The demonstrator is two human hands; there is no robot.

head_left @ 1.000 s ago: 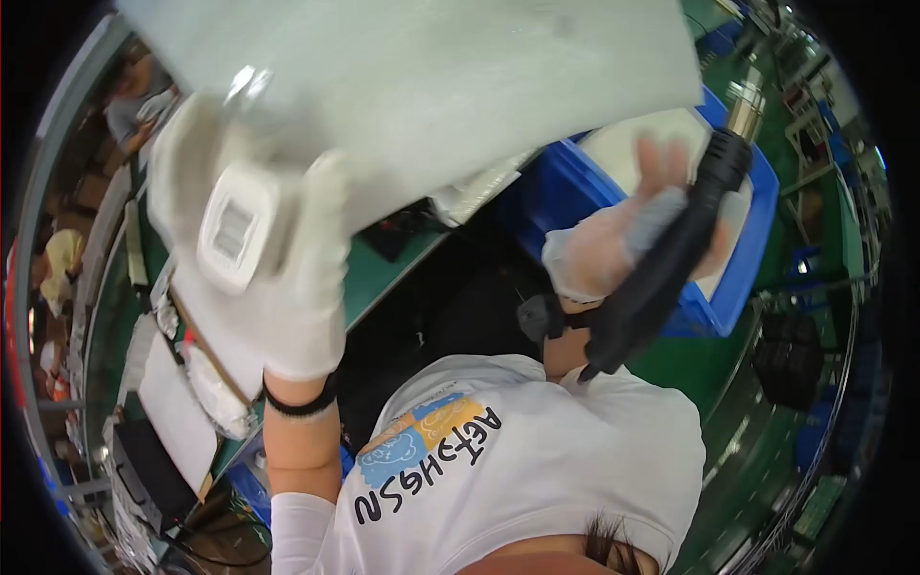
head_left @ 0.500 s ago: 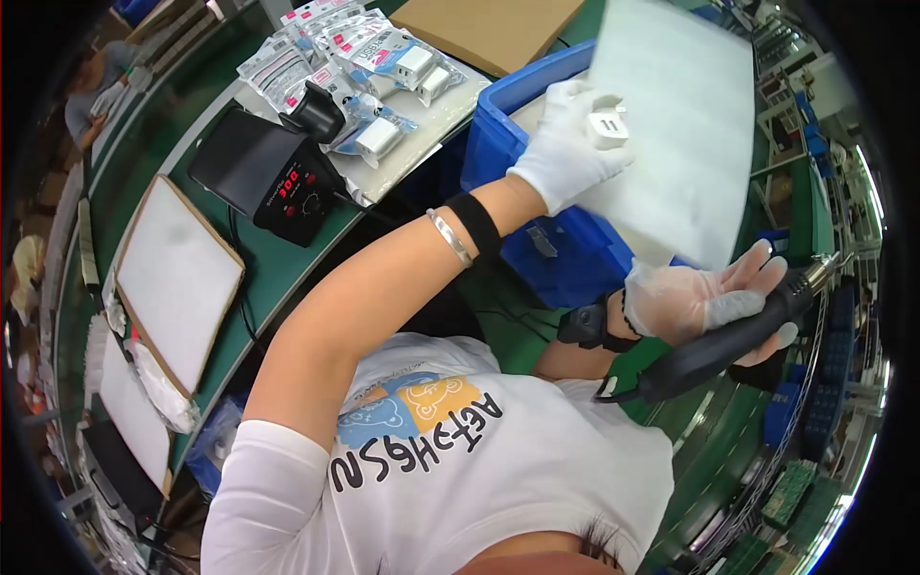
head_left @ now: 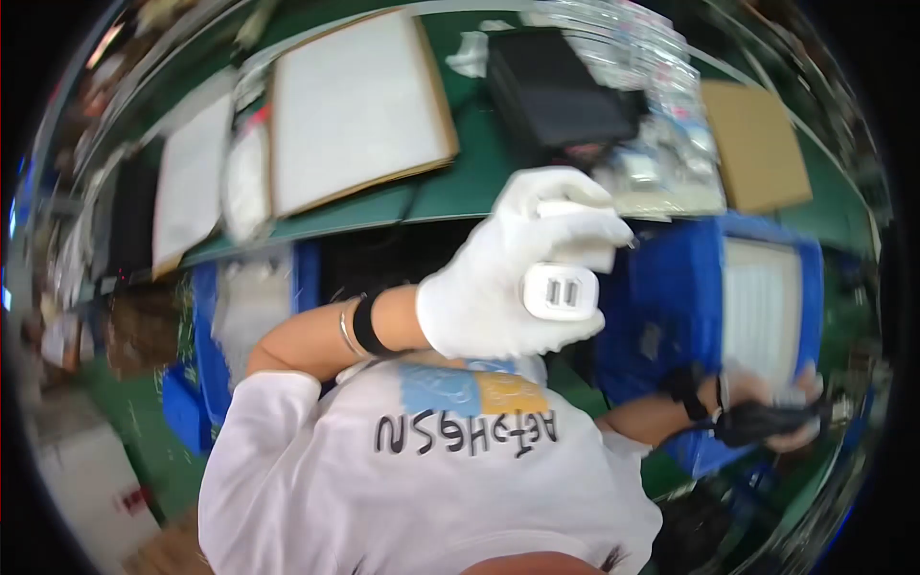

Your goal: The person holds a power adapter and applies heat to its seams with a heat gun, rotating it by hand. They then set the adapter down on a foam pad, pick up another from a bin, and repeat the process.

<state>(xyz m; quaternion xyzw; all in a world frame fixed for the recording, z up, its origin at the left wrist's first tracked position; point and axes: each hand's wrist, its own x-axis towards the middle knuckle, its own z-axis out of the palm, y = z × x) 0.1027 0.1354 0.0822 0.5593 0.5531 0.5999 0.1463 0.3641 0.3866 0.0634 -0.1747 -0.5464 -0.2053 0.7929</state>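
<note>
My left hand [head_left: 508, 273], in a white glove, is closed around a white two-port charger [head_left: 561, 292] in front of my chest. Its ports face up toward me. Another white block-like piece [head_left: 596, 257] shows between the fingers; I cannot tell whether it is a separate charger. Off to the right, my right hand [head_left: 757, 388] grips a black hot-air gun [head_left: 767, 422], its nozzle end toward the right. That hand is blurred and sits by the near right side of a blue bin [head_left: 661, 297] with a white sheet [head_left: 760, 302] inside.
On the green bench [head_left: 479, 196] lie a white board [head_left: 359, 105], a black control box [head_left: 551, 91], several bagged chargers [head_left: 661, 144] and a brown cardboard sheet [head_left: 757, 144]. Another blue bin [head_left: 206, 316] stands under the bench at left.
The view has swung left. My left hand has brought the charger away from the blue bin to before my chest. The white sheet no longer stands tilted above the bin. My right hand keeps the hot-air gun.
</note>
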